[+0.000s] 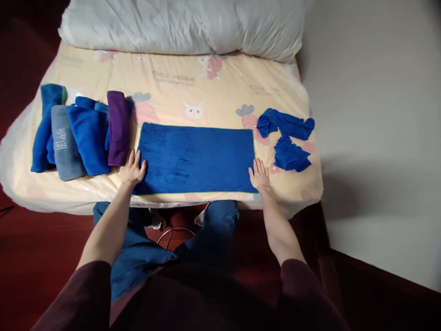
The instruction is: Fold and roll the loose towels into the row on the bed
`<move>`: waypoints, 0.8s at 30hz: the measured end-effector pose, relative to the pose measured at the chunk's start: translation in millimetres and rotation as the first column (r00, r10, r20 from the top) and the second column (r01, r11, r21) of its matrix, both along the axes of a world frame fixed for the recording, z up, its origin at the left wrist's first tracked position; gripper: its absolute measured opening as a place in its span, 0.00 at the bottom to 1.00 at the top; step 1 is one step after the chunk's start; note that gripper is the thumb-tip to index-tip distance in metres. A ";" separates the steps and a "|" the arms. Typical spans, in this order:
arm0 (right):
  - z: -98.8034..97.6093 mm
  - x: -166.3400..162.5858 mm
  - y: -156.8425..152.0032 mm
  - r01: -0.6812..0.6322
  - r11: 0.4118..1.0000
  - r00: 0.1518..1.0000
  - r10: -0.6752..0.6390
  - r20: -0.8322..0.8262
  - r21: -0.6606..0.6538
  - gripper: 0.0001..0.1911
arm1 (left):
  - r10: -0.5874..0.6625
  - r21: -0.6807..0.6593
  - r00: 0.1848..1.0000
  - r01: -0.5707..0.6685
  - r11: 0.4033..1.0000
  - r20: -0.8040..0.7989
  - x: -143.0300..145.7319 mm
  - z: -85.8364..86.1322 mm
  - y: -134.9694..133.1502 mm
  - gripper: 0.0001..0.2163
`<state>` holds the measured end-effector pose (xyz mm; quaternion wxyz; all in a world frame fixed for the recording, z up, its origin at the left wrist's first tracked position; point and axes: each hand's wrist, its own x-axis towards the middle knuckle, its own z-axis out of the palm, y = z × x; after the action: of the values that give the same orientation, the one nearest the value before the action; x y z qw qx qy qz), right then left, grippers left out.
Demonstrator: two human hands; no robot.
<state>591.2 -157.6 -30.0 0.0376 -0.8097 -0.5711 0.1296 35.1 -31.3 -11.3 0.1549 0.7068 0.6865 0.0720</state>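
A blue towel (pixel 196 158) with a thin green edge lies spread flat on the bed, its long sides running left to right. My left hand (pixel 132 169) rests at its left edge, fingers apart, the thumb over the cloth. At the opposite short edge, my right hand (pixel 259 175) lies with its fingers stretched out, touching the towel's border. Neither hand grips anything. Close to my left hand is a folded purple towel (pixel 117 128). Two crumpled blue cloths (pixel 292 154) lie to the right, just beyond my right hand.
Left of the purple towel, a folded grey-blue towel (pixel 65 145) with lettering leans among several folded blue towels (pixel 90 138). A pale grey quilt (pixel 182 27) is bunched across the back of the rabbit-print sheet (pixel 172 96). A grey wall (pixel 375 128) stands at the right.
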 end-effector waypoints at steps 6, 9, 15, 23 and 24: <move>37.6 -67.2 30.8 -0.038 0.996 0.996 0.032 0.078 0.076 0.36 | -0.147 0.169 0.988 0.138 0.976 0.045 53.2 10.1 -19.5 0.32; 37.4 -153.4 37.1 -0.203 0.962 0.979 0.193 0.073 0.183 0.34 | -0.351 0.206 0.932 0.327 0.923 0.095 113.7 0.4 -49.0 0.30; 0.7 -249.5 21.3 -0.285 0.951 0.946 0.299 -0.125 0.115 0.30 | -0.382 0.171 0.911 0.356 0.919 0.154 180.6 -33.7 -88.3 0.28; -0.7 -169.0 4.4 -0.291 0.949 0.954 0.298 -0.044 0.118 0.32 | -0.382 0.136 0.914 0.365 0.921 0.136 118.9 -20.4 -79.9 0.28; -0.8 -145.0 -3.0 -0.237 0.966 0.971 0.240 -0.013 0.100 0.32 | -0.325 0.135 0.938 0.308 0.942 0.124 100.7 -17.8 -79.7 0.28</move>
<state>446.2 -160.5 -30.8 0.0683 -0.7307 -0.6694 0.1152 135.8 -111.0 -29.1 0.1735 0.8087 0.5454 0.1361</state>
